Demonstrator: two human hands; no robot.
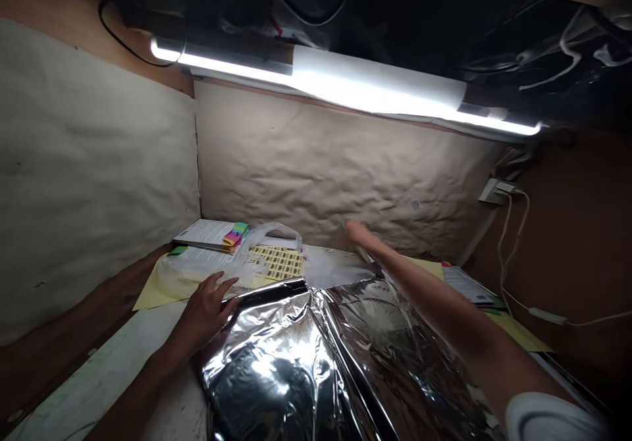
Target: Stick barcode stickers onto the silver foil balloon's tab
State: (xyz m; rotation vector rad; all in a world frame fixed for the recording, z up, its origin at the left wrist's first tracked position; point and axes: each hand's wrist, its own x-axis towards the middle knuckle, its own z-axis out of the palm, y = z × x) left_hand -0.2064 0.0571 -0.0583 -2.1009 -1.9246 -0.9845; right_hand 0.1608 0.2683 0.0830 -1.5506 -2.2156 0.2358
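A crinkled, shiny silver foil sheet or bag (276,355) spreads across the near part of the table, with a long crease down its middle. My left hand (210,306) rests at its upper left corner, fingers spread, the thumb by the foil edge. Just beyond those fingertips lies a clear plastic bag (182,276). My right hand (359,235) reaches to the back of the table near the wall, smeared by motion. Its fingers are too blurred to show whether they hold anything. Translucent plastic (338,275) lies below it, along the foil's far edge.
A yellow sheet of black-printed stickers (284,263) lies behind the foil. Printed papers (210,233) with colourful sticky tabs (236,233) are at the back left; more papers (474,287) lie right. A lit tube (237,69) hangs overhead. White cables (506,243) run down from a socket (498,191).
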